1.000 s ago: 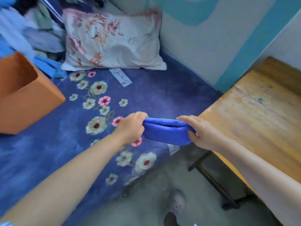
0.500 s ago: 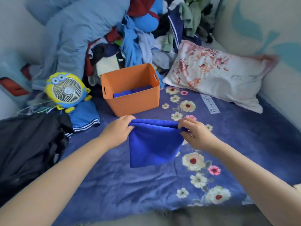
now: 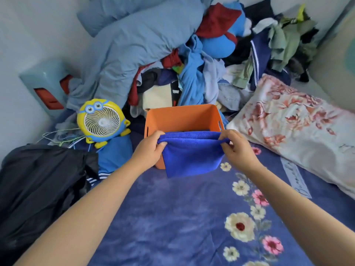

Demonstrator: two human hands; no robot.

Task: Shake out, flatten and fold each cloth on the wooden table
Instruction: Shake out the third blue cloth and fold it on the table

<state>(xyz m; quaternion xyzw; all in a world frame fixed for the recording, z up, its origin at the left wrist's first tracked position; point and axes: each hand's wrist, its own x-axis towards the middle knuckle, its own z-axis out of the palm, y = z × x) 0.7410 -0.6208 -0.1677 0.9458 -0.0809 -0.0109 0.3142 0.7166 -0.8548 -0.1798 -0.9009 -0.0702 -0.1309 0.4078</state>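
Folded blue cloth (image 3: 190, 154) pinched between both hands (left (image 3: 150, 148), right (image 3: 235, 148)), before orange bin (image 3: 182, 118)

Bed w/ blue floral sheet (image 3: 172, 217): orange bin (image 3: 182, 117) mid, minion fan (image 3: 101, 122) left, floral pillow (image 3: 299, 131) right edge, clothes heap (image 3: 192, 64) at far edge, black garment (image 3: 38, 185) left edge.

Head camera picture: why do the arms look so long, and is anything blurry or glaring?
Head view: the wide lens stretches both forearms toward the corners; light is soft and even, no glare; the blue cloth, held by the left hand and right hand, is fairly sharp, while the pillow looks slightly soft.
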